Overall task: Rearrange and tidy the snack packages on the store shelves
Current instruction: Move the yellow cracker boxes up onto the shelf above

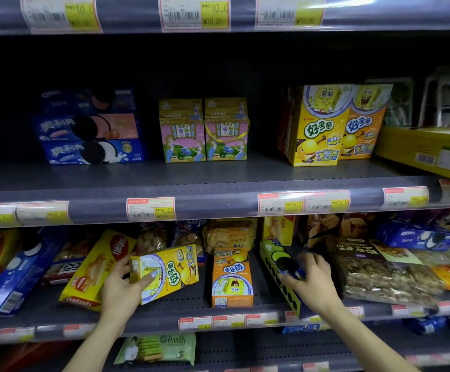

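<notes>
On the lower shelf [164, 310], left grip [123, 288] holds yellow box [164, 272], right grip [311, 280] green box [280, 267].

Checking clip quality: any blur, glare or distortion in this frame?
Head view: right hand on the green cookie box is motion-blurred; left hand gripping the yellow fish-snack box is sharper; glare washes the top price strip; wide-angle bends shelf edges; upper shelf back is dark.

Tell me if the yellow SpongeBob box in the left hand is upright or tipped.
Tipped. The yellow box is tilted on its side in the left hand, its print running sideways.
</notes>
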A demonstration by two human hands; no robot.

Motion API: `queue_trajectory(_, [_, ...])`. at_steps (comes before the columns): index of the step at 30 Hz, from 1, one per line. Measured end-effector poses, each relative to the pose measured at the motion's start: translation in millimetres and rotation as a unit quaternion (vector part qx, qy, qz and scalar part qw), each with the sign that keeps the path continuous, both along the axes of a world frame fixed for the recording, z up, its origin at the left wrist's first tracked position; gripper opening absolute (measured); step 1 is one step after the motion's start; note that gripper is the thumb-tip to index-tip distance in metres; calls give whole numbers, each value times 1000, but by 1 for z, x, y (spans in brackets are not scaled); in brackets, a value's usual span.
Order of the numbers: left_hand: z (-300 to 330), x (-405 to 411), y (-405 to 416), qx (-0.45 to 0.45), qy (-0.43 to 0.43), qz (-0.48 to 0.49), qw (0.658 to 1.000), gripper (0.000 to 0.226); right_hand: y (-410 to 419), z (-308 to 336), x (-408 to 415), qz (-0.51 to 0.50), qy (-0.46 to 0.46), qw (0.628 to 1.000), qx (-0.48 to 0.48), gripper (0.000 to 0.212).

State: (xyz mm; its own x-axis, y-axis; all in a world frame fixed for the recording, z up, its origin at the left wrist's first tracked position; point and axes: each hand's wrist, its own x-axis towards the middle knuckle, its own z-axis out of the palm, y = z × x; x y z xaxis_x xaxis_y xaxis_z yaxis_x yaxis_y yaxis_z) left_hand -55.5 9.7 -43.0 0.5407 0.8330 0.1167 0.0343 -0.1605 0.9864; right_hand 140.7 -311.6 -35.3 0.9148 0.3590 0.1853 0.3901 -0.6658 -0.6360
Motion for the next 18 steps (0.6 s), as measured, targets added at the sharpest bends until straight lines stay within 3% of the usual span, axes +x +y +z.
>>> queue_trajectory(3, [1, 0, 2, 3, 0, -9, 1000, 74, 23, 5, -20, 39, -97, 993, 60, 46])
queue_trajectory(7, [3, -2, 7, 1, 4, -18, 1000, 78, 61, -2, -42, 87, 4, 994, 60, 49])
queue_trajectory(12, [7, -4, 15, 7, 13, -37, 999, 77, 96, -15, -46, 45, 174, 983, 49, 71])
queue_trajectory(18, [20, 1, 26, 46, 43, -67, 996, 71, 115, -18, -41, 10, 204, 979, -2, 75])
